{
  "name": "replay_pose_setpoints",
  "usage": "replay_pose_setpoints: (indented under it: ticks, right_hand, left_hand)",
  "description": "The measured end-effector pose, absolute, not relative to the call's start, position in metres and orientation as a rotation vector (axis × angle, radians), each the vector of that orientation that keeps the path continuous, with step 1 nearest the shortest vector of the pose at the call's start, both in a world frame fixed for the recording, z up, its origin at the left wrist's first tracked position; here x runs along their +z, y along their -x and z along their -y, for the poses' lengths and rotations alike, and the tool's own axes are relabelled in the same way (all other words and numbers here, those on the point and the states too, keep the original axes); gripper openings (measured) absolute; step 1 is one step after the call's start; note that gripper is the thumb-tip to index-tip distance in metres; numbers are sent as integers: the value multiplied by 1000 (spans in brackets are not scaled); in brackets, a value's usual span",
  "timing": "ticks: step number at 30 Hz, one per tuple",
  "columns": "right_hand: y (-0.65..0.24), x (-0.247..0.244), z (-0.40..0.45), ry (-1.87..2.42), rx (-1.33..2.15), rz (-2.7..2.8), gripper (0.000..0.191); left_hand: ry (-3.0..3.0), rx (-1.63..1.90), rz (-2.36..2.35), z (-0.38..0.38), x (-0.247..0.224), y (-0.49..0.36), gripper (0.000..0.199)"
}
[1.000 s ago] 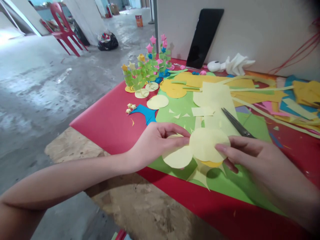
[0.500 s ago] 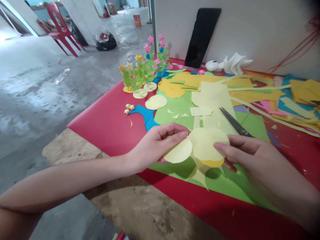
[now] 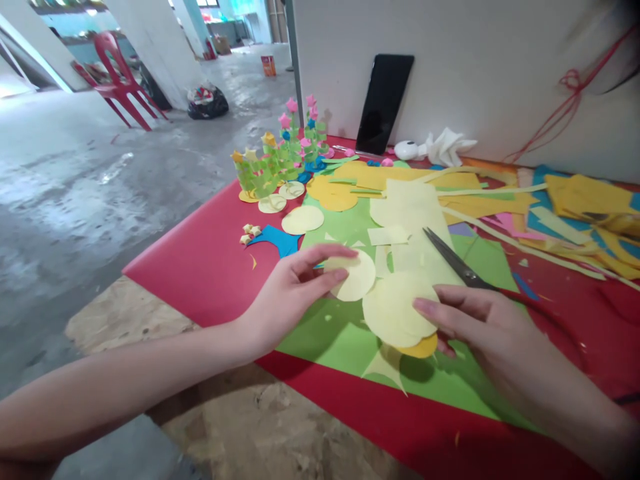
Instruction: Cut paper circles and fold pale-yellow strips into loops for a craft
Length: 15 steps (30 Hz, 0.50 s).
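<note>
Between thumb and fingers, my left hand [image 3: 300,280] pinches a pale yellow paper circle [image 3: 356,277]. My right hand [image 3: 475,327] holds several larger pale yellow paper circles [image 3: 397,310] in an overlapping bunch, with a deeper yellow circle [image 3: 421,347] showing under them. Both hands are above a green paper sheet [image 3: 320,340]. Close beyond my right hand lies a pair of scissors [image 3: 467,275], its blades pointing away to the left. A pale star-shaped offcut [image 3: 387,367] shows below the circles. Another pale circle [image 3: 303,219] lies flat beyond my left hand.
Paper-star flowers on green stems [image 3: 280,157] stand at the far left corner of the red-covered table [image 3: 190,267]. A blue offcut [image 3: 275,240] lies near tiny folded stars [image 3: 249,233]. A black phone [image 3: 384,103] leans on the wall. Paper strips and scraps [image 3: 580,213] pile up right.
My left hand has moved its circle up and apart from the circles in my right hand. My right hand has shifted slightly down. The whole view has tilted a little.
</note>
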State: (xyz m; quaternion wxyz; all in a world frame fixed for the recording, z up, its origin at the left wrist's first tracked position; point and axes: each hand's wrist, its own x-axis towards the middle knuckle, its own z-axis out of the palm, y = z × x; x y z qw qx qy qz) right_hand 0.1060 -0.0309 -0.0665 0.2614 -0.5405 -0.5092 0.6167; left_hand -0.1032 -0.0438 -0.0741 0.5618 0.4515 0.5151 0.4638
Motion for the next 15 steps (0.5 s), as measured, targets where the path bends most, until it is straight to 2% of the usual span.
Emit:
replay_pose_setpoints:
  ticks: [2, 6, 10, 15]
  right_hand:
    - [-109, -67, 31, 1446, 1664, 1464, 26]
    - [-109, -62, 30, 1465, 1574, 1685, 27]
    - [-103, -59, 31, 1454, 1509, 1642, 25]
    - [-99, -60, 34, 1408, 1513, 1619, 22]
  left_hand:
    - [-1125, 983, -1238, 45, -75, 104, 12]
    - [-1156, 892, -1166, 50, -72, 104, 19]
    - [-1238, 889, -1186, 49, -69, 102, 17]
    - [-1147, 920, -1133, 48, -71, 99, 34]
